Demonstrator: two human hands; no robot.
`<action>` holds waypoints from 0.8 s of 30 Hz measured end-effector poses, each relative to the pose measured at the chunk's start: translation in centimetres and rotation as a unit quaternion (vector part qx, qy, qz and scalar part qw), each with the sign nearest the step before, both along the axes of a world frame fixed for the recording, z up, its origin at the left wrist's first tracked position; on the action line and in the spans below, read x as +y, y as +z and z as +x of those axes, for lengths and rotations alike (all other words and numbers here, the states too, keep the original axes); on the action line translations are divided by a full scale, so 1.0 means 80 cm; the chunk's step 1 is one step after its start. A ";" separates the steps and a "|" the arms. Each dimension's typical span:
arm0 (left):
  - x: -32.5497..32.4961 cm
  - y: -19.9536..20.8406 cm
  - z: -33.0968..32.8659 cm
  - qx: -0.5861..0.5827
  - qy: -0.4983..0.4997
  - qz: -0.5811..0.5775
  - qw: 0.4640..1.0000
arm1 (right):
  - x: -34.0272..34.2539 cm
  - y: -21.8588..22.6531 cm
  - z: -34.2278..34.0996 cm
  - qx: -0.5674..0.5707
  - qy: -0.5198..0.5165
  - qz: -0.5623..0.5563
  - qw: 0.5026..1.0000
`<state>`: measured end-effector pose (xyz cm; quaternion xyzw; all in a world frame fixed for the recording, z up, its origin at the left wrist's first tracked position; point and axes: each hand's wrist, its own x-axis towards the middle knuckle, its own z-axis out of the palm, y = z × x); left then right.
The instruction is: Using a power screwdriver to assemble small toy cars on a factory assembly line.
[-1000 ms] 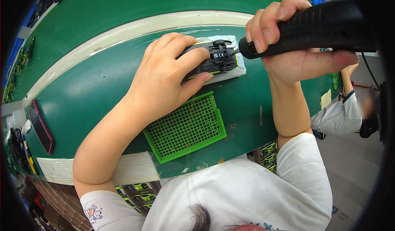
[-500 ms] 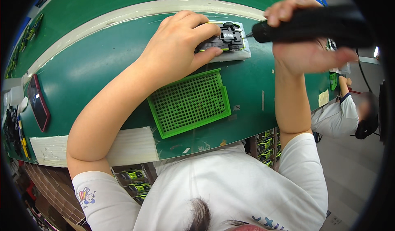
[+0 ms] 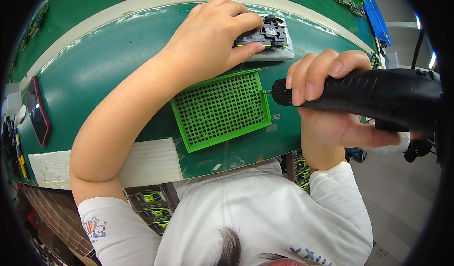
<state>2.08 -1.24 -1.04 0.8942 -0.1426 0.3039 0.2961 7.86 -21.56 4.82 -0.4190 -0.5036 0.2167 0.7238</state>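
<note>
Under my left hand (image 3: 215, 34) lies a toy car (image 3: 269, 35), wheels up, its black underside showing and a thin yellow-green edge along its body. My fingers and thumb grip it from the left, and it rests on a pale pad (image 3: 279, 55). In my right hand (image 3: 326, 91) is a black electric screwdriver (image 3: 378, 93), lying nearly level, its tip pointing left. That tip is at the right rim of a green perforated tray (image 3: 222, 110) full of small holes. Whether a screw sits on the tip is too small to tell.
A phone with a red case (image 3: 39, 112) lies at the left edge of the green table (image 3: 109, 72). White strips (image 3: 151, 164) cover part of the near edge. Several yellow-green car parts (image 3: 156, 211) sit in racks below. At the far right stands a blue bin (image 3: 373, 13).
My right hand has brought the screwdriver down and nearer, from beside the toy car to the green tray's right rim. My left hand keeps its grip on the car.
</note>
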 end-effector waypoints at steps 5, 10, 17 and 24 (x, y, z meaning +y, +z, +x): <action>-0.001 -0.001 -0.001 -0.002 0.003 -0.003 1.000 | 0.003 -0.009 0.002 -0.003 0.015 0.008 1.000; -0.001 -0.001 0.000 -0.005 0.002 0.000 1.000 | 0.004 -0.011 0.002 0.007 0.016 0.010 1.000; 0.004 0.008 -0.005 0.004 -0.005 0.024 1.000 | 0.003 -0.010 -0.009 -0.024 -0.002 -0.001 1.000; 0.009 0.037 -0.004 0.078 0.050 -0.046 0.995 | 0.002 -0.020 -0.008 0.001 -0.034 0.008 0.999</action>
